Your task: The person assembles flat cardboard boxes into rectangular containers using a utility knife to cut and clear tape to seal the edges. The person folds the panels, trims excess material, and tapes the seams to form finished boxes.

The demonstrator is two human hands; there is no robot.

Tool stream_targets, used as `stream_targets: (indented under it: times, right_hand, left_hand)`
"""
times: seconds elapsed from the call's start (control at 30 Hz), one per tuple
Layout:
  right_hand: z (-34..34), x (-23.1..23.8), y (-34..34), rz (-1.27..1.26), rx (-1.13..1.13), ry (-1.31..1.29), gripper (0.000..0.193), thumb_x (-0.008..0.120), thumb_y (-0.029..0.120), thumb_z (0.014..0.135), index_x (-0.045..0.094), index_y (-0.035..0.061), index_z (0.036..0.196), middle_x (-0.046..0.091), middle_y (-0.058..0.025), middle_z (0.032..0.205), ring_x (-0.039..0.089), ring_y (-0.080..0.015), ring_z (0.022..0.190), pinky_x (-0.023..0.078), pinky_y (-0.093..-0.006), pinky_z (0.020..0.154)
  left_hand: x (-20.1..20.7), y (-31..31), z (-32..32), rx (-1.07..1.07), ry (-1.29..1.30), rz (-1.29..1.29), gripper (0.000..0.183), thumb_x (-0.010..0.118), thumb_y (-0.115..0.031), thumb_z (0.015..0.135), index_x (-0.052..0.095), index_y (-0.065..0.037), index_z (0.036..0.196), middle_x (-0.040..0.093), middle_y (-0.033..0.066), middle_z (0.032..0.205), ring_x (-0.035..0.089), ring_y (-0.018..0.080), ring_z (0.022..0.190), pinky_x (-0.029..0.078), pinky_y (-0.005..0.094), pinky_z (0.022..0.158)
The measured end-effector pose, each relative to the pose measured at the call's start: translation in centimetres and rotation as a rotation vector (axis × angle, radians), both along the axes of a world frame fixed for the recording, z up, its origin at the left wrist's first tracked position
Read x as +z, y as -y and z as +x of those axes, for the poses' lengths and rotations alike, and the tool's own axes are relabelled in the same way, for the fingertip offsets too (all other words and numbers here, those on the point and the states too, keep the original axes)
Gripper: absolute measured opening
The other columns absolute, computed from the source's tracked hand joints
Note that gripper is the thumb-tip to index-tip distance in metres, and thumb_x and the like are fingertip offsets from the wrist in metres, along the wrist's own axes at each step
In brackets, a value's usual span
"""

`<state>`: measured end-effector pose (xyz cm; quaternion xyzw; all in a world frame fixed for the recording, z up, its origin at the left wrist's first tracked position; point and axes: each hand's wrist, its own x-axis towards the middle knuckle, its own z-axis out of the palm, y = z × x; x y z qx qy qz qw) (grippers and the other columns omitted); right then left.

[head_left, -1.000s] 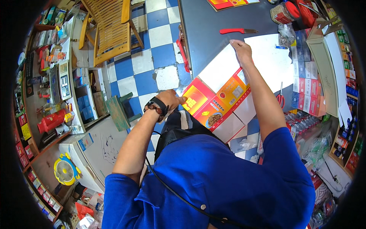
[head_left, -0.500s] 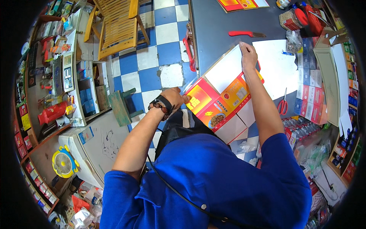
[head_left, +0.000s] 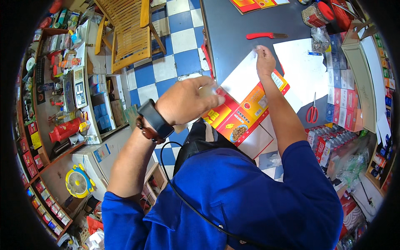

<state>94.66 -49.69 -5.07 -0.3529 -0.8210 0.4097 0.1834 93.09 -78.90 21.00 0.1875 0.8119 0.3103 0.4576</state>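
Observation:
A flattened red, orange and yellow printed cardboard box lies at a slant over the near left edge of the grey table, its front part overhanging my lap. Its white inner panel shows toward the far side. My right hand pinches the far corner of that white panel, forearm crossing the printed side. Above the cardboard's left edge, my left hand is raised with thumb and forefinger curved around something pale and see-through, too blurred to name. On that wrist are a black band and a beaded bracelet.
A red-handled knife lies beyond my right hand. White paper and red-handled scissors lie to the right, beside stacked small boxes. A wooden chair stands far left; shelves line both sides.
My left hand has lifted from the cardboard's left edge, coming up and nearer the camera. My right hand keeps its hold on the far corner. The view has shifted slightly.

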Motion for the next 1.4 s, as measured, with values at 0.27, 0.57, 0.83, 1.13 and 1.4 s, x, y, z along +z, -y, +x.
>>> stream_targets:
  times: [0.27,0.57,0.83,1.13,1.4]
  right_hand:
    - [0.0,-1.0,-1.0,0.13,0.058,-0.019,0.028,0.06,0.032,0.095,0.074,0.0097,0.103,0.07,-0.0107,0.099,0.066,-0.0299,0.091,0.05,-0.0379,0.08]
    - [-0.3,0.8,-0.1,0.093,0.074,0.062,0.024,0.067,0.03,0.091,0.077,0.0099,0.098,0.07,-0.0073,0.102,0.066,-0.0273,0.092,0.05,-0.0349,0.082]
    - [-0.3,0.3,-0.3,0.128,0.067,0.074,0.023,0.065,0.029,0.092,0.077,0.0096,0.098,0.07,-0.0071,0.103,0.066,-0.0278,0.095,0.05,-0.0355,0.084]
    - [-0.6,-0.2,-0.7,0.182,0.041,0.109,0.024,0.063,0.03,0.094,0.076,0.01,0.098,0.069,-0.0079,0.102,0.065,-0.0285,0.096,0.05,-0.0379,0.085]
    - [-0.8,0.3,-0.2,0.194,0.025,0.159,0.025,0.065,0.033,0.093,0.077,0.0115,0.098,0.069,-0.0074,0.1,0.065,-0.0281,0.095,0.05,-0.0376,0.083]
  left_hand:
    - [2.3,-2.3,0.2,-0.078,-0.086,-0.053,0.054,0.066,-0.046,0.094,0.057,-0.003,0.126,0.066,0.0045,0.069,0.061,0.0113,0.055,0.051,0.0292,0.057]
    - [-8.0,2.8,4.1,-0.026,-0.014,-0.422,0.058,0.063,-0.049,0.092,0.06,-0.005,0.129,0.072,0.0179,0.11,0.069,0.0344,0.103,0.054,0.043,0.089]
    - [-11.3,3.0,4.8,-0.038,-0.004,-0.435,0.07,0.066,-0.056,0.088,0.058,-0.001,0.13,0.069,0.0204,0.115,0.067,0.0331,0.108,0.053,0.04,0.091]
    - [-13.5,2.8,4.0,-0.072,0.036,-0.45,0.078,0.065,-0.061,0.086,0.056,-0.001,0.135,0.067,0.0209,0.123,0.065,0.0329,0.114,0.052,0.0396,0.095]
    - [-13.7,2.8,3.7,-0.05,0.08,-0.47,0.088,0.063,-0.07,0.084,0.053,0.0,0.137,0.064,0.0224,0.126,0.064,0.0332,0.117,0.051,0.0399,0.098]
